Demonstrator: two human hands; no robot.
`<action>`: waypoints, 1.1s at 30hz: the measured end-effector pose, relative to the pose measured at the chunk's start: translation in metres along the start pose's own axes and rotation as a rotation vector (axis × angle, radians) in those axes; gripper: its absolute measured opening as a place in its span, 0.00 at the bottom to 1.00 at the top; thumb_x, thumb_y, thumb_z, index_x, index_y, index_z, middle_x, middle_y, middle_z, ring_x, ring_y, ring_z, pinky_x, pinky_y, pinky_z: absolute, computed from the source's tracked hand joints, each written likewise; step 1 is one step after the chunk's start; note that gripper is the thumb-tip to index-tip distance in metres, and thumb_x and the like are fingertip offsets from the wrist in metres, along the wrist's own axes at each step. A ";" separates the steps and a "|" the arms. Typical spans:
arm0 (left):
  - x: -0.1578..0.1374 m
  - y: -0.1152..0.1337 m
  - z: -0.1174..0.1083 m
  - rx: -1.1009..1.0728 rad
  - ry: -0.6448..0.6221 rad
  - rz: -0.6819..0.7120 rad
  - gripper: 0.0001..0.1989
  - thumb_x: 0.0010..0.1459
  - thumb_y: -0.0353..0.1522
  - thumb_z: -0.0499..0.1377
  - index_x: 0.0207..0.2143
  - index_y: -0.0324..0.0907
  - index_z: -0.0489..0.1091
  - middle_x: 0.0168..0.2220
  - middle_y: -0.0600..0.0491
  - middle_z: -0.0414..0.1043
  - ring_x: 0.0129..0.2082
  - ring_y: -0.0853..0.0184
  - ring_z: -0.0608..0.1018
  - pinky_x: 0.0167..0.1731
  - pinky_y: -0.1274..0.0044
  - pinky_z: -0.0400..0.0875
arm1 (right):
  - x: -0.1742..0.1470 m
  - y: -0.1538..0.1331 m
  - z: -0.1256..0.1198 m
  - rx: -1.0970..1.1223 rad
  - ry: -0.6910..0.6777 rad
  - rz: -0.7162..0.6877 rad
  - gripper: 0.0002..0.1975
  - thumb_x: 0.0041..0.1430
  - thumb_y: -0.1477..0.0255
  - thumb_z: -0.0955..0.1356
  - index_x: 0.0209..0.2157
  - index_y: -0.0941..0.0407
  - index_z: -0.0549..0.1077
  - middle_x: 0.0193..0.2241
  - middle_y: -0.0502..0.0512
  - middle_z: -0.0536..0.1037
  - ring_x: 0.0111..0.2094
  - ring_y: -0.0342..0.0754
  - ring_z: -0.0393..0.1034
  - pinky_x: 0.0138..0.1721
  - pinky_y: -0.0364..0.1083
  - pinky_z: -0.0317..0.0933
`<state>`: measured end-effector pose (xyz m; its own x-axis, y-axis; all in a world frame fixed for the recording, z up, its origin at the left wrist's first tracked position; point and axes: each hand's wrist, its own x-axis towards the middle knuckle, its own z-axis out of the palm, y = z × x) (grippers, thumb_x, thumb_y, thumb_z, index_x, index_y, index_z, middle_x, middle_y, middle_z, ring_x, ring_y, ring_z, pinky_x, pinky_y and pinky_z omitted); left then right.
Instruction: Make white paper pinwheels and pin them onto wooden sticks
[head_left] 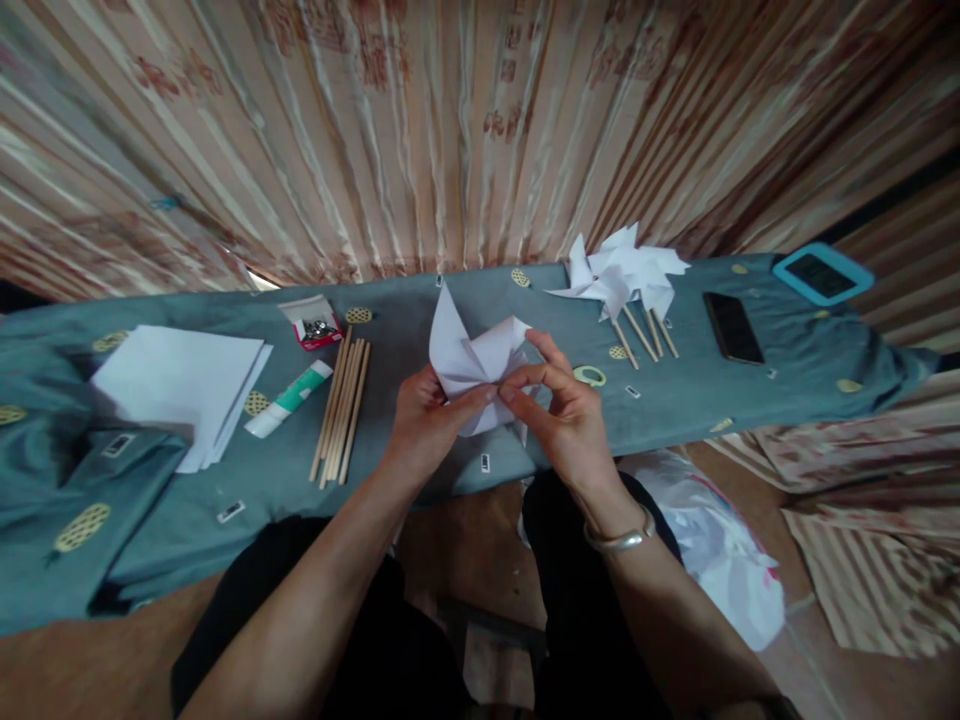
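Both hands hold a white paper pinwheel (pixel 480 350) above the front of the cloth-covered table. My left hand (pixel 427 415) grips it from the left, its thumb pressed near the centre. At that same centre, the thumb and index finger of my right hand (pixel 562 410) pinch together; whatever tiny thing may lie between them is too small to make out. One paper blade points up and away, and others curl toward the middle. No stick shows on this pinwheel.
Left: white paper sheets (pixel 184 385), a glue tube (pixel 289 398), a red-and-white box (pixel 313 325) of small metal pieces, wooden sticks (pixel 343 410). Right: finished pinwheels (pixel 626 270) on sticks, a yellow-green ring (pixel 589 376), a phone (pixel 733 327), a blue-framed device (pixel 823 273). A plastic bag (pixel 712 550) lies on the floor.
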<state>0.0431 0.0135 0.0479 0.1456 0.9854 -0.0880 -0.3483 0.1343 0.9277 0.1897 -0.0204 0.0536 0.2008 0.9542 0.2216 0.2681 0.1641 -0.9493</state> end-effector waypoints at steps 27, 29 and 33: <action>-0.002 -0.001 -0.002 0.024 -0.007 -0.009 0.14 0.40 0.34 0.74 0.31 0.40 0.79 0.30 0.53 0.81 0.28 0.68 0.79 0.34 0.76 0.76 | 0.001 -0.015 0.000 0.317 0.037 0.321 0.37 0.42 0.67 0.79 0.55 0.49 0.68 0.29 0.46 0.83 0.28 0.51 0.78 0.33 0.54 0.77; -0.002 -0.001 -0.002 0.033 -0.012 -0.011 0.14 0.40 0.34 0.74 0.31 0.41 0.79 0.30 0.54 0.81 0.28 0.68 0.79 0.34 0.76 0.76 | 0.002 -0.015 -0.002 0.315 0.018 0.323 0.35 0.42 0.67 0.79 0.54 0.49 0.70 0.29 0.46 0.83 0.27 0.50 0.77 0.31 0.53 0.76; -0.003 0.001 -0.001 0.036 -0.001 -0.028 0.15 0.39 0.34 0.75 0.31 0.41 0.80 0.31 0.54 0.82 0.29 0.68 0.80 0.34 0.75 0.76 | 0.003 -0.012 -0.004 0.347 -0.021 0.319 0.30 0.41 0.68 0.79 0.48 0.51 0.74 0.30 0.46 0.82 0.27 0.47 0.75 0.30 0.48 0.73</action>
<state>0.0414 0.0104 0.0484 0.1556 0.9812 -0.1142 -0.3104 0.1584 0.9373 0.1909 -0.0202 0.0665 0.2023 0.9748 -0.0942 -0.1352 -0.0675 -0.9885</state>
